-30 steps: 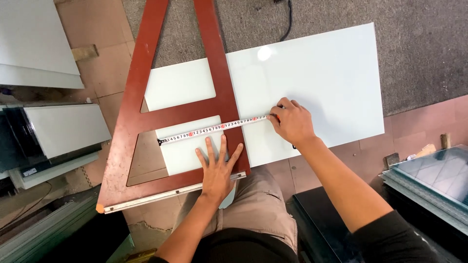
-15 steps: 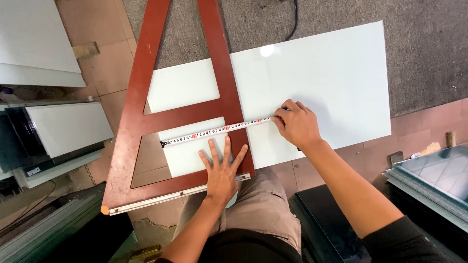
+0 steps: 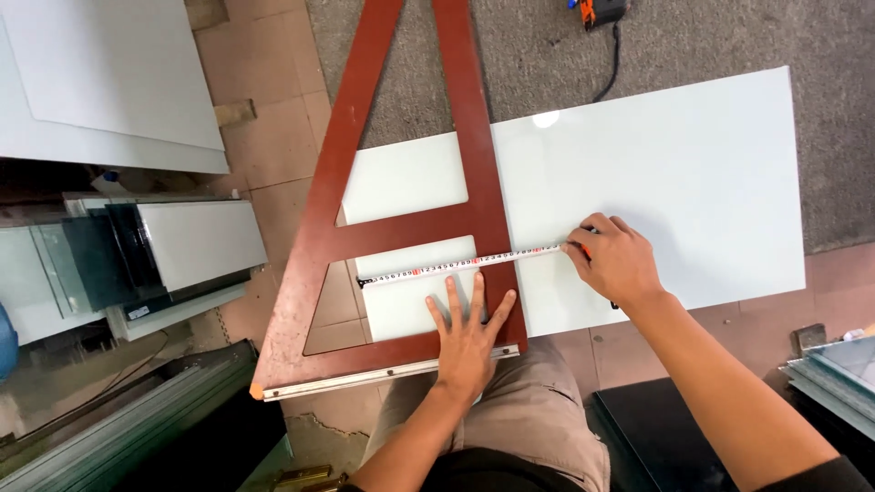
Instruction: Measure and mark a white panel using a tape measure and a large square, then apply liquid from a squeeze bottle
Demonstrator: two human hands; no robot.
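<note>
Right hand (image 3: 612,262) curled, fingertips pinching the far end of a tape measure (image 3: 460,265) down against a white sheet (image 3: 656,182). Left hand (image 3: 469,333) spread flat, fingers splayed, pressing on the lower bar of a red-brown triangular frame (image 3: 339,239) and partly on the sheet.

Compared with half a second ago: hands, tape and frame in much the same arrangement, only sitting a little lower and further right in view; more of the floor at the top now visible, with an orange and black tool (image 3: 597,11) and its black cable showing at the edge.

Tape stretched straight, white with small red and black marks, running from the sheet's left edge across the frame's upright bar to the right hand. Sheet glossy, pale, rectangular, lying on a grey mat (image 3: 729,46), with the frame on top.

Pale panels (image 3: 109,82) stacked to the left; small dark label (image 3: 138,312) on the edge of a white board there, too small to make out.
</note>
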